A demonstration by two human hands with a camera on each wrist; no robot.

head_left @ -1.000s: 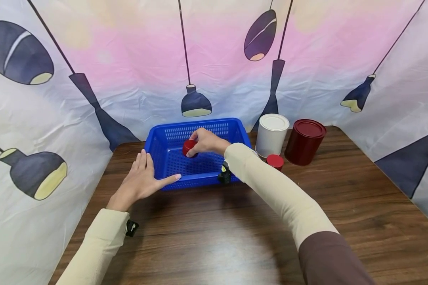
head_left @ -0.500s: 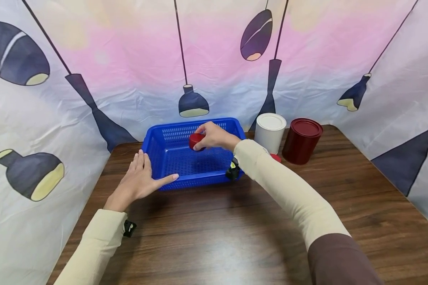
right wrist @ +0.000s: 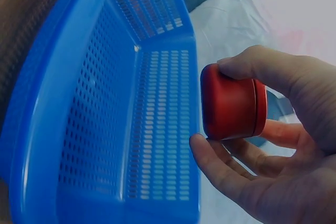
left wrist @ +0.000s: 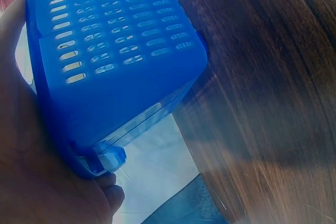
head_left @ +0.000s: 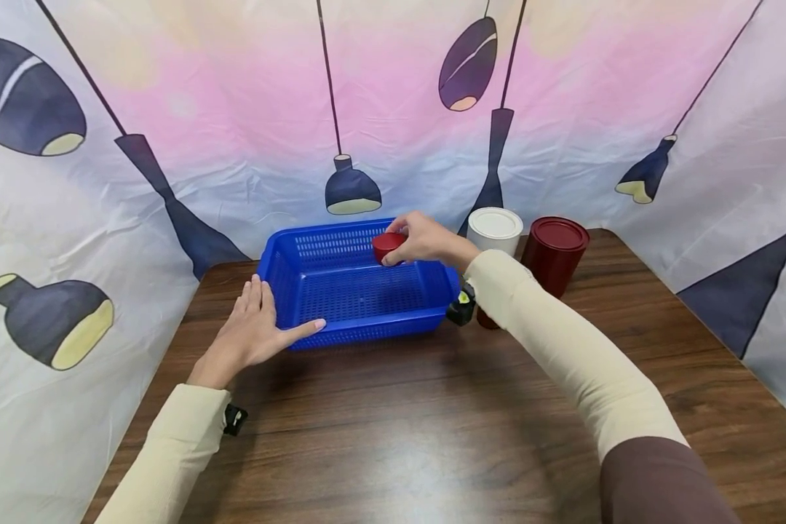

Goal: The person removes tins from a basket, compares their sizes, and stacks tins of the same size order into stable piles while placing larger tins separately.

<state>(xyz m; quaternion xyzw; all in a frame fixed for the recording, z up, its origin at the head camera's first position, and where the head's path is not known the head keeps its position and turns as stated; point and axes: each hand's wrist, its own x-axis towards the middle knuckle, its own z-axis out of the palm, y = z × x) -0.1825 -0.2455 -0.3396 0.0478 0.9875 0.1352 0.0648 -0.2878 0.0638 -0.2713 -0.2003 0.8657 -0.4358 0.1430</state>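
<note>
My right hand [head_left: 427,239] pinches a small round red tin [right wrist: 228,103] between thumb and fingers. In the right wrist view the tin has a lid seam near one end and lies on its side in that view. It is held above the back right part of a blue plastic basket [head_left: 354,325], which has slotted walls and a perforated floor. My left hand [head_left: 252,327] rests at the basket's left front corner, fingers straight along the left rim and thumb along the front rim. The left wrist view shows the slotted outer wall close to that hand.
A white lidded can [head_left: 495,227] and a larger dark red can [head_left: 554,251] stand right of the basket. Another red object [head_left: 487,320] is mostly hidden behind the right sleeve. All stand on a brown wooden table [head_left: 367,437], with a lamp-printed cloth [head_left: 249,145] behind.
My right hand has lifted the red tin from low in the basket and carried it up and to the right. The left hand stays on the rim.
</note>
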